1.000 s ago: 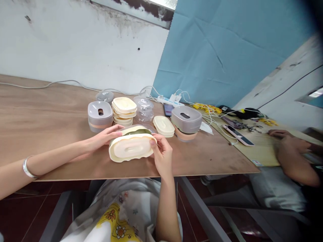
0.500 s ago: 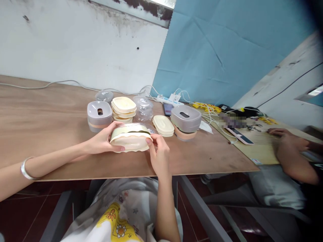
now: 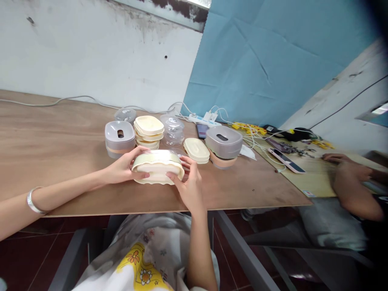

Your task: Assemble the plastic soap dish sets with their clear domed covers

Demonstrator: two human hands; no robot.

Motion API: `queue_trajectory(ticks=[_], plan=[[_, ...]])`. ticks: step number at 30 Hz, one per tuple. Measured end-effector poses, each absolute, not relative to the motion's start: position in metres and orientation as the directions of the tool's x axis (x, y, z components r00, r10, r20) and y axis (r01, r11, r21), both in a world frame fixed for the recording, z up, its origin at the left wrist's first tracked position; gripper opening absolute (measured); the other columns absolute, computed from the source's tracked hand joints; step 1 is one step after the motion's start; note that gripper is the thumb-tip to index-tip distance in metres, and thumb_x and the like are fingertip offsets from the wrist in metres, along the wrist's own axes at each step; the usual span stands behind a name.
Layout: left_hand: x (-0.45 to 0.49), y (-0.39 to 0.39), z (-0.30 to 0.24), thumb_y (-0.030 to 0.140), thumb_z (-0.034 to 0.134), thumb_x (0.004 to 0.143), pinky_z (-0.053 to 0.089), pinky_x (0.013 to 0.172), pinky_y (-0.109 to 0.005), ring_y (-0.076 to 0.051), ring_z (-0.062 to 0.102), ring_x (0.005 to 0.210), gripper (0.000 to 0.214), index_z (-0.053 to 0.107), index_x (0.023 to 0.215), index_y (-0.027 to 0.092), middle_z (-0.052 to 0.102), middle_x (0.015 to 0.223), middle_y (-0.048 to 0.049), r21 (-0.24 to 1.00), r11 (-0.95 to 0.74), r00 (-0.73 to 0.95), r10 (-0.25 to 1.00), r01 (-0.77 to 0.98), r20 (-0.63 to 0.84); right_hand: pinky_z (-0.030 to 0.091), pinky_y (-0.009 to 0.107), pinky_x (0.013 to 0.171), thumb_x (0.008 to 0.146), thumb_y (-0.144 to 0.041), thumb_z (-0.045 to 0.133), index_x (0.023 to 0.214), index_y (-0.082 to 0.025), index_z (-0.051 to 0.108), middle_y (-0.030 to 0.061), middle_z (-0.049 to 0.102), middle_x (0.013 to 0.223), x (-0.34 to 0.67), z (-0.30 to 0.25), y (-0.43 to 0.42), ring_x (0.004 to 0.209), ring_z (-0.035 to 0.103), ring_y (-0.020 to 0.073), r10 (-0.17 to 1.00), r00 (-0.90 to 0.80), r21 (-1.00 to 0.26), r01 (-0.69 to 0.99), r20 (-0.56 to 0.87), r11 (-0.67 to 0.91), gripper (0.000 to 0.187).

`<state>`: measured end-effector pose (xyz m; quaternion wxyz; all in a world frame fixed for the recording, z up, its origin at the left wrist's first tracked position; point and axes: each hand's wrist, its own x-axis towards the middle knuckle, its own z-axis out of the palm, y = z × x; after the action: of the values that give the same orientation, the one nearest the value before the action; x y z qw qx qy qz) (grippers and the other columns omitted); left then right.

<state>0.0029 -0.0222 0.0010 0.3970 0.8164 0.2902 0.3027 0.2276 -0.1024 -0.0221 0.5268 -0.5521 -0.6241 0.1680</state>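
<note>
A cream plastic box (image 3: pixel 157 166) with a wavy rim is tilted up just above the table, its pale underside facing me and a transparent part on its far side. My left hand (image 3: pixel 129 166) grips its left end, thumb across the underside. On the right end, my right hand (image 3: pixel 188 178) is closed too, thumb pressing the underside and fingers behind the rim. Behind the box stand a stack of cream trays (image 3: pixel 149 126) and some transparent covers (image 3: pixel 172 131). Flat cream lids (image 3: pixel 196 150) lie stacked just beyond my right hand.
Grey oval covers with a slot stand at left (image 3: pixel 120 133) and right (image 3: pixel 223 141), over peach-coloured parts. Behind them are a phone (image 3: pixel 202 130) and a white power strip (image 3: pixel 200 119) with cables. Another person's hand (image 3: pixel 336 158) rests on the neighbouring table at right.
My right thumb has slid inward from the rim onto the box's underside. The dark gap along the box's upper edge no longer shows. Both hands stay in nearly the same place.
</note>
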Motion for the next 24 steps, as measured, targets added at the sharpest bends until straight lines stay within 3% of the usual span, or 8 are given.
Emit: queue_trajectory(ticks=[5,9,24], plan=[[-0.0004,-0.0202,-0.0034,0.036,0.074,0.076,0.051,0.089,-0.034,-0.027,0.057,0.112,0.058,0.045,0.124,0.022,0.057,0.124,-0.0083,0.819,-0.544,0.710,0.649,0.181,0.274,0.051,0.038,0.097,0.072,-0.048,0.078,0.134,-0.025,0.042,0.0103,0.055,0.134,0.2288,-0.0215,-0.1045,0.119,0.057,0.0236,0.890,0.054,-0.807,0.450,0.453,0.383,0.075],[-0.0015,-0.0207,-0.0035,0.034,0.073,0.077,0.050,0.092,-0.036,-0.028,0.055,0.115,0.058,0.045,0.126,0.023,0.055,0.129,-0.0085,0.820,-0.551,0.739,0.615,0.154,0.275,0.050,0.038,0.098,0.070,-0.046,0.080,0.136,-0.026,0.041,0.0090,0.056,0.133,0.2293,-0.0195,-0.1067,0.116,0.058,0.0234,0.895,0.007,-0.790,0.473,0.446,0.390,0.080],[-0.0004,-0.0259,-0.0014,0.035,0.069,0.080,0.054,0.084,-0.031,-0.026,0.061,0.108,0.054,0.045,0.126,0.020,0.060,0.123,-0.0090,0.717,-0.673,0.739,0.574,0.181,0.352,0.051,0.035,0.094,0.077,-0.044,0.074,0.132,-0.026,0.045,0.0064,0.062,0.121,0.2292,-0.0226,-0.1053,0.109,0.061,0.0210,0.814,0.007,-0.679,0.555,0.581,0.481,0.065]])
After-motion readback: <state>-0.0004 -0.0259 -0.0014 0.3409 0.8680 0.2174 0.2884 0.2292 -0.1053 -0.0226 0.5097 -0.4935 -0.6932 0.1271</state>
